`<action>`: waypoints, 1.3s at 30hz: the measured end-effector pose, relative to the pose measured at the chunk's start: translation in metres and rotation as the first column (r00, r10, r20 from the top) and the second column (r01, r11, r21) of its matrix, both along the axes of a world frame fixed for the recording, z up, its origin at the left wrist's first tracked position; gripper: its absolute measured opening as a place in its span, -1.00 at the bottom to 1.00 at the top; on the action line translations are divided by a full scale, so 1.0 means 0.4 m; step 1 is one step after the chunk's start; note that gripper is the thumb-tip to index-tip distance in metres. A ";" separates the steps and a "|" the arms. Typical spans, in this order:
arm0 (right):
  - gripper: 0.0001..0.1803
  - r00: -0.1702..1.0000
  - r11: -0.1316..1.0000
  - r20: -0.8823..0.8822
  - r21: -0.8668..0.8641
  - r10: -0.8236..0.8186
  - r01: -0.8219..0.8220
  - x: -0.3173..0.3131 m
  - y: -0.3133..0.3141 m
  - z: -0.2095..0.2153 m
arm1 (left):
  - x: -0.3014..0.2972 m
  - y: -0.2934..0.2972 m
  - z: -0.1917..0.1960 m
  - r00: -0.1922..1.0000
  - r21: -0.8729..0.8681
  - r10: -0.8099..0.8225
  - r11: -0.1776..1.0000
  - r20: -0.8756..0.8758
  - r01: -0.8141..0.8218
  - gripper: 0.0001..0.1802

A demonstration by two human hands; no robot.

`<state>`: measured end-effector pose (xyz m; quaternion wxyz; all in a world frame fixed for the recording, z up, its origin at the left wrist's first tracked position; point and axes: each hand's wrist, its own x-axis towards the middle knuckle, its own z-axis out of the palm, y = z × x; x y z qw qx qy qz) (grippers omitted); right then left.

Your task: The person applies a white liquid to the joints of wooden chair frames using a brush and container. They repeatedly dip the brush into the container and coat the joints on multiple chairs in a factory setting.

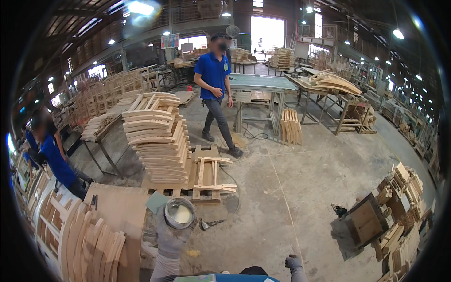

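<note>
My left hand point(173, 236), in a grey glove, is closed on a round metal pot point(179, 213) with pale, milky liquid inside. The pot is held out in front of me, and its rim hides part of my fingers. Just beyond its left side shows a flat grey-green square piece point(156, 202). A dark-and-silver hand tool point(212, 224) lies on the concrete to the right of the pot. Low on the right, my gloved right hand point(293, 262) hangs beside me with its fingers curled in, and nothing shows in it.
Ahead stands a tall stack of curved wooden frames point(157, 141) next to a pallet point(206, 197) bearing a loose frame. A person in a blue shirt point(213, 75) walks near a metal-topped table point(263, 82). Curved wooden parts point(89, 244) fill the near left; stacked wood point(399, 211) lies right.
</note>
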<state>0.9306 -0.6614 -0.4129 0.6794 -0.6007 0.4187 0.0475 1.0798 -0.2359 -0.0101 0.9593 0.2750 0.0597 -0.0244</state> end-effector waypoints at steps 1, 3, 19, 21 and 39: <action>-0.76 0.995 0.995 -0.093 -0.095 -0.029 0.020 -0.002 0.019 -0.013 | 0.040 -0.011 -0.023 1.000 -0.010 -0.012 1.000 0.005 0.012 -0.56; -0.68 0.943 0.960 -0.324 -0.236 0.070 -0.152 -0.063 -0.076 -0.066 | 0.137 -0.040 -0.039 0.998 -0.108 -0.060 0.993 -0.024 0.057 -0.57; -0.62 0.994 0.991 -0.051 -0.098 -0.099 0.094 0.593 -0.624 0.077 | 0.722 -0.562 0.013 0.995 -0.127 -0.058 0.990 0.077 0.068 -0.56; -0.60 0.999 0.954 -0.001 -0.295 -0.052 0.049 0.737 -0.682 0.122 | 0.790 -0.621 0.004 0.991 -0.086 -0.065 0.993 0.114 0.075 -0.56; -0.58 0.790 0.716 0.606 -0.514 -0.086 0.473 1.627 -0.769 0.293 | 1.605 -0.858 -0.058 0.997 -0.157 -0.080 0.984 0.013 0.081 -0.57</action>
